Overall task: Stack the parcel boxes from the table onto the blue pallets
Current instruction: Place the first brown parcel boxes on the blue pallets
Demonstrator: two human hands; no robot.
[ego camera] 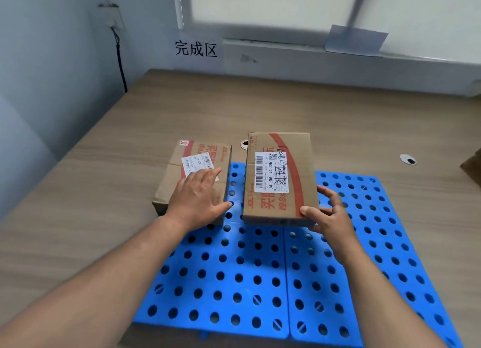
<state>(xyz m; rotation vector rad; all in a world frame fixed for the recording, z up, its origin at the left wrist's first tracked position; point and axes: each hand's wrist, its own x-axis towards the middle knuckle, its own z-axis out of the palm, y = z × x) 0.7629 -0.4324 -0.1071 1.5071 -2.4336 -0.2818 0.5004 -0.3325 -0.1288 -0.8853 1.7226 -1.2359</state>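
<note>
A pale wall with a printed sign [196,49] backs a wood-grain table [104,191], and two blue pallets [208,328] lie side by side on it. The left box [192,165] sits at the pallets' far left corner and seems to hang partly over the bare table. The left hand [197,199] rests flat on its top, fingers straight, gripping nothing. The right box [281,175] is over the middle of the pallets' far side, just beside the left box with a narrow gap between. The right hand [330,217] pinches its near right corner, thumb on top and fingers curled along the side. Whether this box lies flat yet I cannot tell. The main risk is that a one-corner grip lets it swing or drop askew, knocking the left box further off the edge. A left box half off the pallets would probably tilt, and anything stacked on it later could slide.
</note>
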